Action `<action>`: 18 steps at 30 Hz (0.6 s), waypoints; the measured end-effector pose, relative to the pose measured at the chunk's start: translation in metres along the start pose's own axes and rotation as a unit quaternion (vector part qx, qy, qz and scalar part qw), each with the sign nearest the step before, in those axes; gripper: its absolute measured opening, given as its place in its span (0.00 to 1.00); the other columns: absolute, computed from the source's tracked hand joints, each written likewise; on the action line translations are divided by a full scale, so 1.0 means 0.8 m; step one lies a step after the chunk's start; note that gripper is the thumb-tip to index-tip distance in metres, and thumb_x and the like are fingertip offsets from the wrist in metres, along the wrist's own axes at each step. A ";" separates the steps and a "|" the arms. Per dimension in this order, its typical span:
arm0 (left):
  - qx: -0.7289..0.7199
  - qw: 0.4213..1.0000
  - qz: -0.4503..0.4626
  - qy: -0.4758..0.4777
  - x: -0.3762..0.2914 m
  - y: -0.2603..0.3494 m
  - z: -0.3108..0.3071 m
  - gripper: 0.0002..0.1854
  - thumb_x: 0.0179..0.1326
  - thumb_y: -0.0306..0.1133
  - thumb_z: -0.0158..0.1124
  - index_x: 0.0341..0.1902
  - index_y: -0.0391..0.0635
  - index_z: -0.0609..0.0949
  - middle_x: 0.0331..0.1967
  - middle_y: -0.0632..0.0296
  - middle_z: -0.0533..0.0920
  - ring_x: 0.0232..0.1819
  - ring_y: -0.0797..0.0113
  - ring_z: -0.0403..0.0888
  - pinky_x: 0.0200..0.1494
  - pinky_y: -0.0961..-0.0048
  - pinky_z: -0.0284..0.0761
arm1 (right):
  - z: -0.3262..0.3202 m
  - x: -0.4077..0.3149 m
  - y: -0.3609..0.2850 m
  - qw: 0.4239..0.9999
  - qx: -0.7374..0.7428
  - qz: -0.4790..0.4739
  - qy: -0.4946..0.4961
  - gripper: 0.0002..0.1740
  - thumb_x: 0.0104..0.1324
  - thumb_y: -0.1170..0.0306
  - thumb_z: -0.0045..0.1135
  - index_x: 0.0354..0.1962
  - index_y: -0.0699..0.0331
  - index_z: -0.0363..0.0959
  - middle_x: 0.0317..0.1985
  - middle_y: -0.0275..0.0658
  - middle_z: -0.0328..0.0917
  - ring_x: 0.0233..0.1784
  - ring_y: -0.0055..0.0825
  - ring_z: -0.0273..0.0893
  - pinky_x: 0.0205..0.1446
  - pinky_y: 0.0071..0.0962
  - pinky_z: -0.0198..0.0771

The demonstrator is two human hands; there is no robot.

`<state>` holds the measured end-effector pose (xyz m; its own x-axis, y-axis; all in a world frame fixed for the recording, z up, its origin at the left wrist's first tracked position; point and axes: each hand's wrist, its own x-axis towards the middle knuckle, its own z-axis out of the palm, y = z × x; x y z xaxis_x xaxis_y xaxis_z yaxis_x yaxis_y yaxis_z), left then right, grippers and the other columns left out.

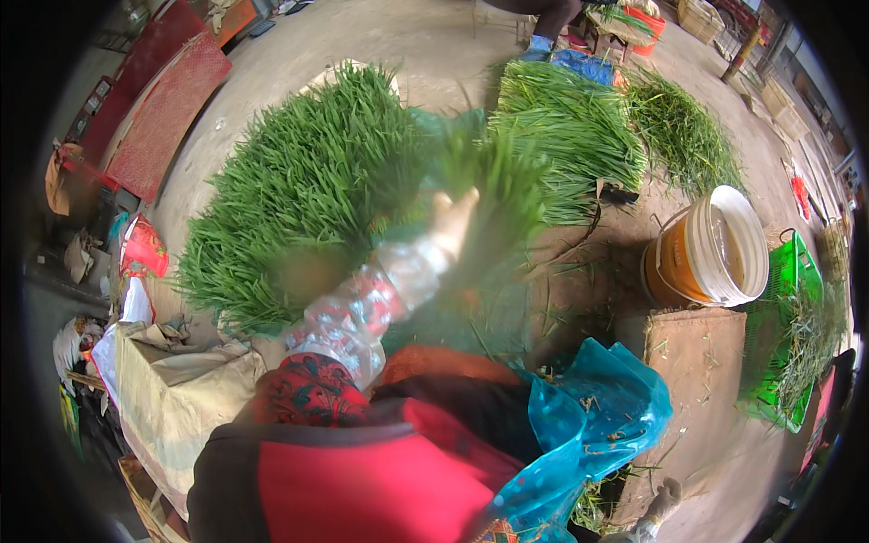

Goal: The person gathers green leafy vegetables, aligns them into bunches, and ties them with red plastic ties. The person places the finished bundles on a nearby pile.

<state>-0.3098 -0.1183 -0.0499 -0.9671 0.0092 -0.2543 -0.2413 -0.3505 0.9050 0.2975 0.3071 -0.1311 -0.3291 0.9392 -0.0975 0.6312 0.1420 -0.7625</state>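
Observation:
In front of me, my left hand is blurred by motion, at the end of a clear plastic oversleeve. It grips a blurred bunch of long green leaves that look like garlic chives. To its left stands a large dense heap of the same greens. Beyond the bunch, on the right, more greens lie in a neat flat stack. My right hand is low at the right edge of view, beside a brown board; its fingers look curled, and whether they hold anything is unclear.
A white-and-orange bucket stands at the right, beside a green plastic crate with loose leaf scraps. Blue plastic sheeting covers my lap's right side. A cloth-covered box is at my left. A person's leg shows at the far side.

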 end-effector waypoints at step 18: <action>0.106 0.915 0.251 0.297 0.429 0.157 -0.045 0.25 0.55 0.36 0.68 0.54 0.39 0.72 0.48 0.55 0.79 0.44 0.61 0.76 0.50 0.65 0.70 | -0.012 -0.095 -0.038 0.964 0.031 0.133 0.227 0.11 0.59 0.75 0.48 0.38 0.67 0.76 0.35 0.38 0.76 0.33 0.26 0.74 0.35 0.22 0.73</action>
<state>-0.6689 -0.1927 -0.0357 -0.7607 -0.6363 0.1279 0.1503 0.0190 0.9885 0.3099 0.2344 -0.0940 0.1885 0.9819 -0.0159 0.6027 -0.1284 -0.7876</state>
